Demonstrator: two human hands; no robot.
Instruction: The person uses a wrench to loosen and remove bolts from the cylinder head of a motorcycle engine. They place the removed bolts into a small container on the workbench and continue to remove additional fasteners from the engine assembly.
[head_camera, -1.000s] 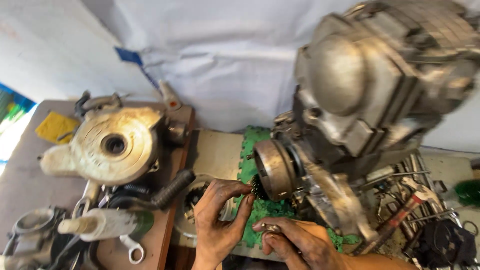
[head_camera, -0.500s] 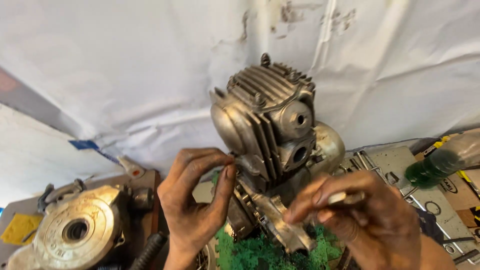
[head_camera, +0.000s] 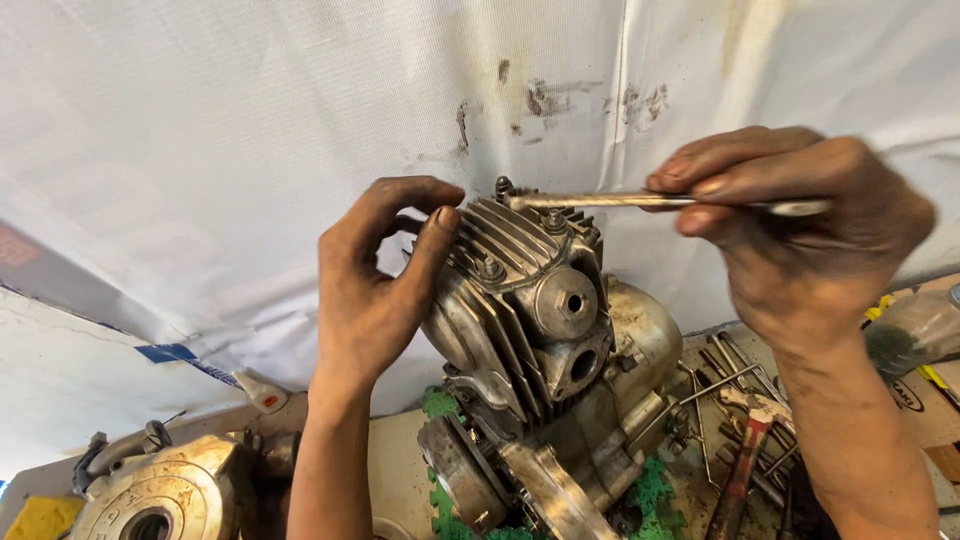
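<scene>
A grey, finned motorcycle engine stands upright on a green mat at the middle of the head view. My left hand rests its fingertips against the finned cylinder head at the upper left. My right hand grips a slim metal spanner held level. The spanner's far end sits on a nut at the top of the cylinder head. Both hands are dark with grease.
A round engine side cover lies at the lower left beside a yellow sponge. Loose wrenches and a red-handled tool lie at the right of the engine. A white sheet hangs behind. A green-topped bottle sits far right.
The view tilted up from the bench to the engine top. Both hands rose from the engine's base; the right one now holds a spanner on the top nut.
</scene>
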